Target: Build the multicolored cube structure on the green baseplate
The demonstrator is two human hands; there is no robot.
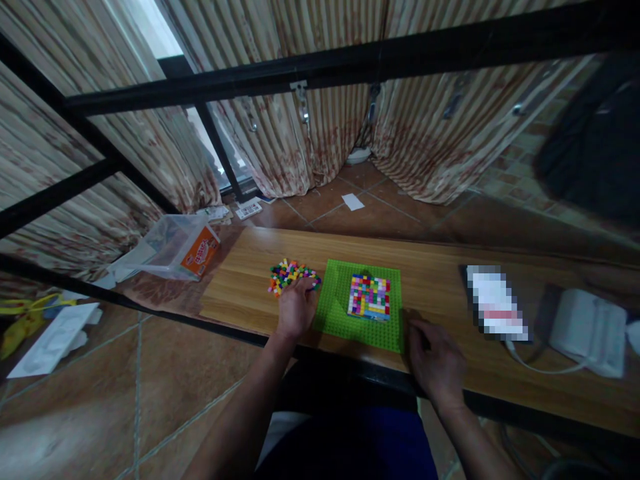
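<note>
A green studded baseplate (335, 307) lies on the wooden tabletop, bearing a block of small multicoloured bricks (369, 293) set in tight rows. To its left is a heap of loose bricks (287, 272) in many colours. My left hand (296, 308) reaches over the near side of this heap, beside the plate's left edge. Its fingers are curled together, and whatever they hold is hidden. Just off the plate's lower right corner rests my right hand (436, 360), fingers bent in and thumb near them. Nothing shows in it.
A phone-like device (495, 303), partly pixelated, lies on the right, cabled to a white box (590, 330). Beyond the table's left end stands a clear plastic bin (173, 243) with an orange label. A black metal bar (320, 63) crosses above the table, before curtains (300, 147).
</note>
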